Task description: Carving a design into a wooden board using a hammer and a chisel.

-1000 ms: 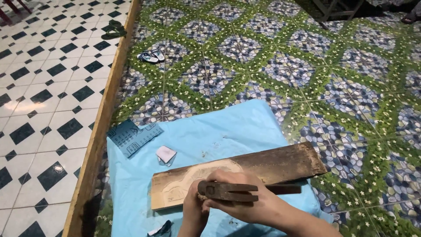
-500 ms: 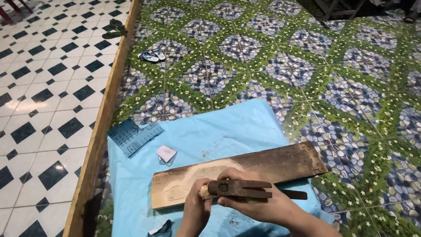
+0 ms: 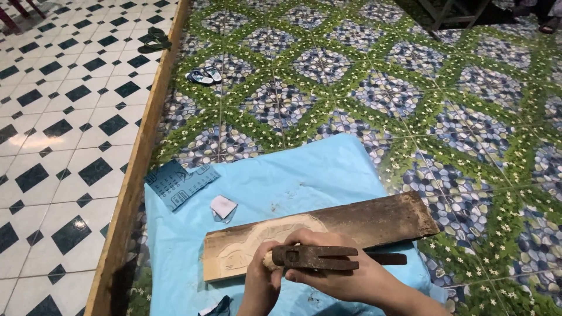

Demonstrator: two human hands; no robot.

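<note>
A dark wooden plank [image 3: 363, 222] lies on a light blue plastic sheet [image 3: 281, 175]. Its left part bears a pale carved outline [image 3: 257, 240]. My left hand [image 3: 259, 284] is closed around a chisel whose pale handle end [image 3: 268, 261] shows just above my fingers, over the carved area. My right hand [image 3: 345, 281] grips a rusty hammer [image 3: 316, 257] held sideways. The hammer's head sits right beside the chisel end and its dark handle sticks out to the right. The chisel's blade is hidden by my hands.
A blue-grey sandpaper sheet [image 3: 175, 182] and a small white packet [image 3: 223, 206] lie on the sheet's left part. A wooden border strip [image 3: 137, 169] divides the patterned floor from black-and-white tiles. Sandals [image 3: 203, 76] lie further back, dark sandals [image 3: 153, 40] beyond them, furniture legs [image 3: 451, 14] at top right.
The hammer head drew slightly right, away from the chisel end, then came back left against it. My left hand and the plank have stayed in place.
</note>
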